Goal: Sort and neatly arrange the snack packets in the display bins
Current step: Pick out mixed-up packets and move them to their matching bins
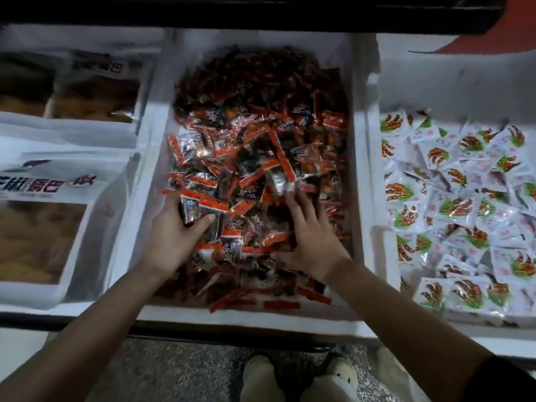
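A white middle bin (150, 158) holds a loose heap of small red-and-black snack packets (255, 134). My left hand (174, 236) is at the heap's near left and grips a few of those packets (200, 211), thumb across their front. My right hand (310, 230) lies flat on the heap to the right, fingers spread and pointing away, their tips touching a blurred clear packet (280, 178). Both forearms reach in from the bottom of the view.
The right bin (374, 198) is filled with several white packets printed in green and orange (464, 198). On the left lie large white pouches with clear windows (43, 216). A dark shelf edge (261, 13) runs above. My shoes (301, 375) stand on speckled floor.
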{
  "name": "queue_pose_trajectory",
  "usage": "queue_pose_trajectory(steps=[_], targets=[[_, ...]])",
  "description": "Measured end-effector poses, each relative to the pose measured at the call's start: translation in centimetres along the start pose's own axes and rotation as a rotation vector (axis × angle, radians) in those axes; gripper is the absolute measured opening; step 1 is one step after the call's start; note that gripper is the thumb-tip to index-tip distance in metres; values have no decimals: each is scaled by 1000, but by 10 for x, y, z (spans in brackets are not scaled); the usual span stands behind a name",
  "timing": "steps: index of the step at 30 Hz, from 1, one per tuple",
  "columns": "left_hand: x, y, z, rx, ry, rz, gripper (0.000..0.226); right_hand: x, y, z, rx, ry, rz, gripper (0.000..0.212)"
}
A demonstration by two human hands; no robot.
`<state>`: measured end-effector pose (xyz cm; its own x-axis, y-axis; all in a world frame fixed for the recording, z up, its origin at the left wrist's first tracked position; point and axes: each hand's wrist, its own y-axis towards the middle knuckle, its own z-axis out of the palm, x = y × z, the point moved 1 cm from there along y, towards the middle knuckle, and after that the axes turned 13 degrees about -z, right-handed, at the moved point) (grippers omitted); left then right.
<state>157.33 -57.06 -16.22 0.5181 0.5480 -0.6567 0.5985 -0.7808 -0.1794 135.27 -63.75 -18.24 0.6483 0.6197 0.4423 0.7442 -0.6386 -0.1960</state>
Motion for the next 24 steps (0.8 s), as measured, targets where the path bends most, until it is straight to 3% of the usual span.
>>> queue_pose_trajectory(steps=[4, 8, 10, 16, 22, 24], targets=[[-5, 7, 1, 43, 53, 37, 37, 11, -11, 6, 106, 8, -70, 97], [-9, 11, 2, 146, 97, 65, 42, 7, -21, -11, -110, -114, -193, 76], [-9, 16, 1, 164, 192, 117, 48, -2, -15, -15, -141, -201, -190, 80], [-13, 22, 4, 87, 542, 126, 68, -14, 21, -6, 124, -343, -8, 84], [-20, 0, 24, 270, 549, 491, 55, -2, 51, -13, 70, -287, 69, 84], [-20, -3, 34, 327, 605, 508, 63, -5, 50, -15, 20, -233, 75, 84]])
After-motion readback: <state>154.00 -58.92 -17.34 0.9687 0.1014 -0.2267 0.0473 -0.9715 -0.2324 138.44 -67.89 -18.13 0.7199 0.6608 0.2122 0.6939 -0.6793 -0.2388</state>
